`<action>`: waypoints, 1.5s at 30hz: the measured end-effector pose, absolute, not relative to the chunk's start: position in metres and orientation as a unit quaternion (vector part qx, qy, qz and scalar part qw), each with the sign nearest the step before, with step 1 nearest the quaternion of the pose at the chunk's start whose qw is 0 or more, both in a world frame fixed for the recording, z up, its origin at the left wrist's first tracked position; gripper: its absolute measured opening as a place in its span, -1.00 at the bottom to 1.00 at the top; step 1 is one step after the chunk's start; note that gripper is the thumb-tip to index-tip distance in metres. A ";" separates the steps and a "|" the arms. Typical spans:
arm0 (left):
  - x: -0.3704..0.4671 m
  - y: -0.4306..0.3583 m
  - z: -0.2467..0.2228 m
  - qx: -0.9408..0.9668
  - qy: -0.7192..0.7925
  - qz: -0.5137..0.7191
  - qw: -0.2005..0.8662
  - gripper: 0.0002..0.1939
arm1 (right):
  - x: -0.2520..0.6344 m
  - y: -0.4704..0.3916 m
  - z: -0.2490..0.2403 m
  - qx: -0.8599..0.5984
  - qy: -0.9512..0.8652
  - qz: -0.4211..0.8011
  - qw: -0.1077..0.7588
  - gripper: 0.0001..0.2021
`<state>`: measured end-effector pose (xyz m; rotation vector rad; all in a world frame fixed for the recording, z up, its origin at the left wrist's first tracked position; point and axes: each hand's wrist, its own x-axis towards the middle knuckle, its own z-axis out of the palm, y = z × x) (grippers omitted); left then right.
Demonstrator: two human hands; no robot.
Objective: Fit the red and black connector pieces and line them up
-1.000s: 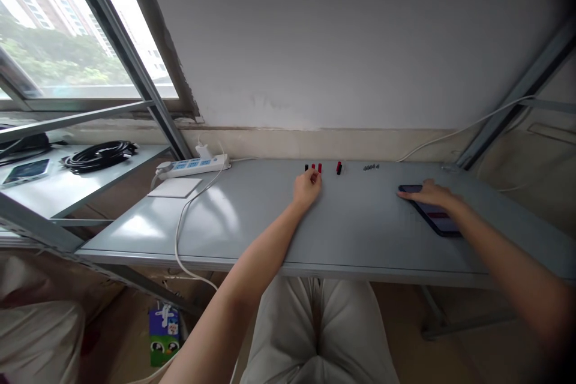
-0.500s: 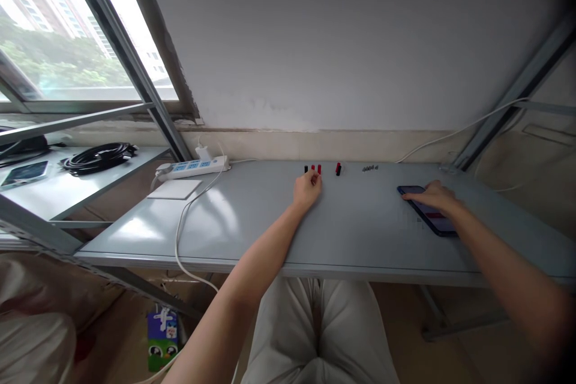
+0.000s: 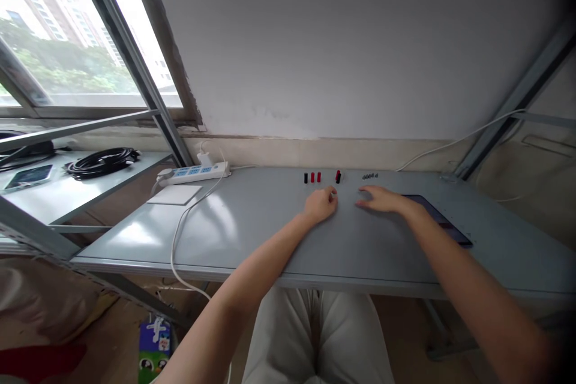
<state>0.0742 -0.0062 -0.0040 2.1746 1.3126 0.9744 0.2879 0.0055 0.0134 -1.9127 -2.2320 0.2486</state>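
My left hand (image 3: 321,204) rests over the grey tabletop (image 3: 265,216) with its fingers curled together; what they hold, if anything, I cannot make out. Facing it from the right, my right hand (image 3: 380,199) has thumb and fingers apart and holds nothing. Behind my left hand stand a small black cylinder (image 3: 306,178) and two small red cylinders (image 3: 315,177) in a row. To their right is a touching red-and-black pair (image 3: 338,177). Several small metal pieces (image 3: 370,176) lie in a line beyond my right hand.
A dark phone (image 3: 443,223) lies partly under my right forearm. At the back left are a white power strip (image 3: 193,173) and a flat white slab (image 3: 174,194). A white cable (image 3: 176,234) hangs over the front edge. Coiled black cable (image 3: 103,162) sits on the side shelf.
My right hand has left the phone and moved left towards the middle. My left hand has drawn back from the red cylinders, slightly right and nearer me. The view has tilted up slightly.
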 end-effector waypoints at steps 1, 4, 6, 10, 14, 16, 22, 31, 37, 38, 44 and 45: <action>0.078 -0.006 -0.004 0.794 0.470 0.327 0.203 -0.73 | 0.278 0.011 0.013 -0.625 -0.769 0.109 0.085 -0.47; 0.087 -0.004 -0.003 0.819 0.480 0.267 0.167 -0.54 | 0.257 0.025 0.013 -0.611 -0.777 0.115 0.092 -0.55; 0.093 0.000 0.000 0.823 0.493 0.239 0.150 -0.45 | 0.251 0.033 0.011 -0.629 -0.763 0.111 0.097 -0.59; 0.105 0.014 0.003 0.822 0.508 0.219 0.140 -0.35 | 0.251 0.043 -0.001 -0.661 -0.735 0.088 0.119 -0.61; 0.114 0.031 0.002 0.811 0.534 0.201 0.131 -0.29 | 0.253 0.045 -0.015 -0.656 -0.741 0.059 0.133 -0.61; 0.117 0.038 0.000 0.807 0.543 0.197 0.122 -0.29 | 0.254 0.046 -0.021 -0.651 -0.745 0.055 0.133 -0.61; 0.120 0.051 -0.003 0.791 0.557 0.230 0.104 -0.62 | 0.252 0.050 -0.032 -0.651 -0.743 0.057 0.143 -0.60; 0.114 0.051 -0.004 0.783 0.557 0.266 0.077 -0.79 | 0.249 0.053 -0.038 -0.666 -0.732 0.055 0.133 -0.57; 0.090 0.029 -0.001 0.742 0.572 0.332 0.108 -0.92 | 0.245 0.053 -0.037 -0.674 -0.726 0.055 0.128 -0.57; 0.085 0.026 -0.001 0.735 0.571 0.346 0.118 -0.93 | 0.244 0.053 -0.037 -0.675 -0.725 0.054 0.127 -0.57; 0.061 0.015 -0.003 0.678 0.557 0.430 0.215 -0.94 | 0.240 0.045 -0.033 -0.663 -0.731 0.046 0.154 -0.62; 0.058 0.015 -0.003 0.669 0.561 0.431 0.228 -0.93 | 0.239 0.043 -0.031 -0.657 -0.734 0.044 0.169 -0.64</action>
